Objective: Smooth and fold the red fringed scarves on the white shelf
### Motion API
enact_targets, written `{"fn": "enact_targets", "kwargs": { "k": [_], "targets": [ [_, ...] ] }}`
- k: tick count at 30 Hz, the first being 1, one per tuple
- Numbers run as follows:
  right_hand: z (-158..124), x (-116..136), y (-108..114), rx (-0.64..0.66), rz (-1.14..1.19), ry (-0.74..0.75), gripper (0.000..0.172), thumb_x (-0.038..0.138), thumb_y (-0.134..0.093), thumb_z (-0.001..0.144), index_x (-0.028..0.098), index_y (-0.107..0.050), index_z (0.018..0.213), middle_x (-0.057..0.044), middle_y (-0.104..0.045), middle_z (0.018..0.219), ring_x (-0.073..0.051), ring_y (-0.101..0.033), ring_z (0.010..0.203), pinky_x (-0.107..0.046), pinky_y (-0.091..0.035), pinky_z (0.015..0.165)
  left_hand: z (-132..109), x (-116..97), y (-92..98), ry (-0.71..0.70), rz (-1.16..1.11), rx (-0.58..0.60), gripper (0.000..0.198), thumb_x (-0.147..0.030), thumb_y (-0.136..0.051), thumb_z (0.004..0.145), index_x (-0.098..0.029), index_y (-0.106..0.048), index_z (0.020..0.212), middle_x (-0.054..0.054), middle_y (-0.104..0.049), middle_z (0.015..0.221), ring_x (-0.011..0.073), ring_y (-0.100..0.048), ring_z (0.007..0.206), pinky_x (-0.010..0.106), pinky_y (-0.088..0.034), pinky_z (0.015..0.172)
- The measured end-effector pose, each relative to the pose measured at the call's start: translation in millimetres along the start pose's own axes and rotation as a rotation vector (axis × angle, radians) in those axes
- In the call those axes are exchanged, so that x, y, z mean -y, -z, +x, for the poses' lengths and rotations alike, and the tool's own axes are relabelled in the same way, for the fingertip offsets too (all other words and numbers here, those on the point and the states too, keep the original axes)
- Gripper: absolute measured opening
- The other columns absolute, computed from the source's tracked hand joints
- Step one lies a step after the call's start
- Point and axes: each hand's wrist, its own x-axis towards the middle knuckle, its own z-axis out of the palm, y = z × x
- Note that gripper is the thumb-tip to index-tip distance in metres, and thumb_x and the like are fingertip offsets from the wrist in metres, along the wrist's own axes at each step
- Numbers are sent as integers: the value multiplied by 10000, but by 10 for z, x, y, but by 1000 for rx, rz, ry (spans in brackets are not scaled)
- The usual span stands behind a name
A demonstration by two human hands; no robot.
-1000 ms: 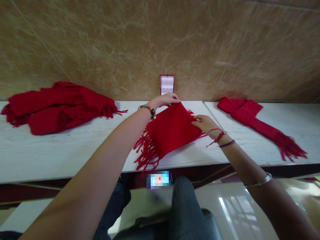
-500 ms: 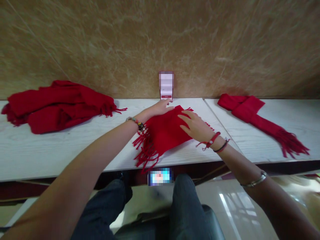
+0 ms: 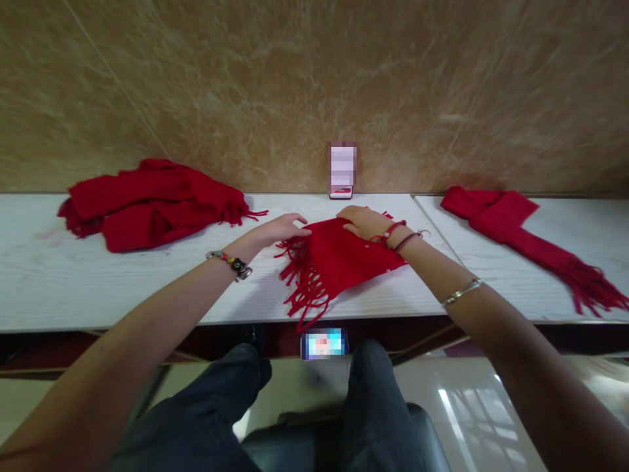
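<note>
The folded red scarf [image 3: 344, 259] lies at the table's [image 3: 122, 288] near middle, fringe toward the left. The left hand [image 3: 280, 229] rests open at its left edge; the right hand [image 3: 361, 221] presses flat on its far corner. 1 folded scarf [image 3: 521, 236] lies right; a heap [image 3: 152, 203] waits left, seemingly unfolded.

Loose heap of red scarves [image 3: 154, 203] far left on white wooden table [image 3: 73, 282], fringe toward middle. Single folded red scarf [image 3: 521, 236] right, lying diagonal, tassels at near right end. Small blurred card [image 3: 343, 169] upright against tan marble wall [image 3: 314, 85]. Table seam right of centre. Glossy floor [image 3: 472, 406] below.
</note>
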Motion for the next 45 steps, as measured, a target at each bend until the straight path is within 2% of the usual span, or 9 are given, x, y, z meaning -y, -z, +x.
{"fn": "enact_targets", "kwargs": {
  "k": [5,10,14,22,26,29,32,37,45],
  "targets": [
    [286,-78,77,156,-92,-105,369,159,-482,908,97,-579,1258,-179,-598,1267,-249,-557,1165,-350,-435,948,-20,-26,56,-34,0,-10,347,-289,-680,642,-188,-607,966,-35,-602,565,157,-580,605,242,-411,565],
    [271,-136,80,56,-83,-147,283,153,-466,906,97,-675,1088,-162,-658,1147,-236,-587,1090,-325,-433,916,60,-180,220,-177,-96,-92,124,-251,-656,645,-172,-625,734,9,-638,666,143,-591,677,248,-441,646],
    [269,-170,92,-12,-53,-230,277,146,-459,906,75,-660,1084,-166,-646,1155,-227,-579,1088,-313,-428,911,142,-226,195,-100,-30,-124,103,-248,-642,624,-176,-629,696,6,-610,623,153,-571,659,254,-423,610],
    [294,-142,-87,3,-18,-250,319,147,-441,904,88,-624,1158,-177,-623,1205,-256,-575,1115,-381,-452,934,108,-73,13,-16,228,-76,460,-333,-547,741,-152,-578,1163,60,-669,916,204,-624,844,291,-487,732],
    [138,-92,-162,-198,20,-139,407,141,-502,861,56,-551,1255,-201,-579,1259,-274,-524,1185,-434,-423,998,-98,-109,-111,-306,462,-302,505,-361,-526,827,-134,-503,1278,127,-557,1192,248,-538,1116,383,-407,985],
    [-139,-33,-152,-253,97,65,377,190,-496,875,112,-574,1236,-159,-600,1235,-257,-535,1171,-467,-431,1003,-369,-120,-256,-731,572,-66,484,-419,-552,849,-187,-525,1273,118,-498,1295,239,-487,1192,374,-371,1033],
    [-469,-5,-113,-188,140,208,340,244,-485,896,148,-604,1200,-130,-637,1187,-232,-574,1123,-450,-474,968,-584,-89,-370,-923,719,110,562,-448,-624,814,-184,-511,1298,137,-465,1352,263,-433,1258,371,-350,1049],
    [-828,9,-99,-104,71,288,335,300,-547,880,152,-645,1165,-118,-660,1174,-207,-617,1078,-375,-517,934,-711,-66,-484,-869,806,26,477,-372,-593,851,-162,-524,1274,129,-516,1279,223,-546,1112,325,-438,950],
    [-948,147,-150,-247,-112,356,273,203,-502,898,123,-692,1077,-125,-709,1080,-190,-665,995,-333,-547,893,-852,-93,-680,-812,992,-275,224,-87,-480,857,-110,-624,1029,106,-629,989,199,-606,898,305,-496,778]
  ]
}}
